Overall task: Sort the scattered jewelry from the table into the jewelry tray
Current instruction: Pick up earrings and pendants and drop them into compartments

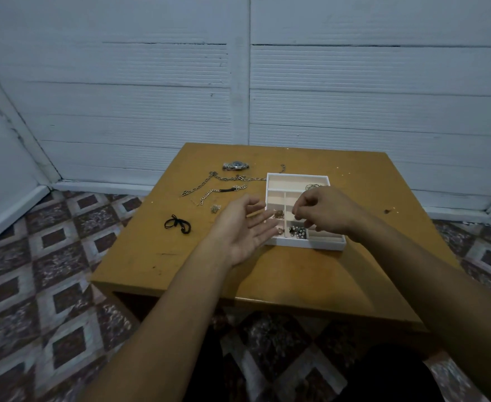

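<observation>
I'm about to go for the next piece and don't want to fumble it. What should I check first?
1. Left hand free: ok, open, palm up beside the white compartmented jewelry tray.
2. Right hand empty: cannot tell; fingertips pinched together over the tray, anything held too small to see.
3. Room in tray: ok, far long compartment mostly bare.
4. Table sorted: not ok; silver wristwatch, silver link chains and black looped cord lie on the wooden table.

Bare forearms (180, 300), dark lap garment (383, 378)
</observation>
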A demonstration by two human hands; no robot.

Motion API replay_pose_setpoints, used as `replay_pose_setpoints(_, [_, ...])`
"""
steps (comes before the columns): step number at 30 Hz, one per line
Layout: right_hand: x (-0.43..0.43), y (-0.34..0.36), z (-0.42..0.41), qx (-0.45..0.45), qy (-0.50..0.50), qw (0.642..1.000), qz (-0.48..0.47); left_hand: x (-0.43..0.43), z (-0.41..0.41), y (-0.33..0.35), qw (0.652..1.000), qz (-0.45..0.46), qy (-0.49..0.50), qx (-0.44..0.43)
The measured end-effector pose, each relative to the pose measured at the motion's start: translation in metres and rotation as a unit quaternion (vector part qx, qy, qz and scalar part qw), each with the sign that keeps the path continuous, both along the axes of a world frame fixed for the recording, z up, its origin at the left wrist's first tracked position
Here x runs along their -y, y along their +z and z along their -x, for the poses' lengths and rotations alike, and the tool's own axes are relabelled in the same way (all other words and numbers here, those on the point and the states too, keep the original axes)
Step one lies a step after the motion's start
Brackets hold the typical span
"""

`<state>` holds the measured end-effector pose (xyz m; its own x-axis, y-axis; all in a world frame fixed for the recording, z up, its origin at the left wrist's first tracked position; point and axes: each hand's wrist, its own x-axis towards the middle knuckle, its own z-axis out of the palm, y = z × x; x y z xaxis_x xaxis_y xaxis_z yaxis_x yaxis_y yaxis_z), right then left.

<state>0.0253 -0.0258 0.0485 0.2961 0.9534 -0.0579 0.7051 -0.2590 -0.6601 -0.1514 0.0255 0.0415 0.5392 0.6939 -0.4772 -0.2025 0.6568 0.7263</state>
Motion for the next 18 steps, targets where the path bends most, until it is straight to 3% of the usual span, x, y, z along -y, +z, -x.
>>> replay_pose_setpoints(14, [-0.022,-0.001,0.056,-0.074,0.029,0.997,-0.002,-0.048,0.122,-0.011,0.964,-0.208,0.063,-0.153])
replay_pose_setpoints(18, [-0.036,-0.005,0.078,-0.085,0.044,0.995,-0.004,-0.061,0.146,-0.028,0.914,-0.286,0.079,-0.278])
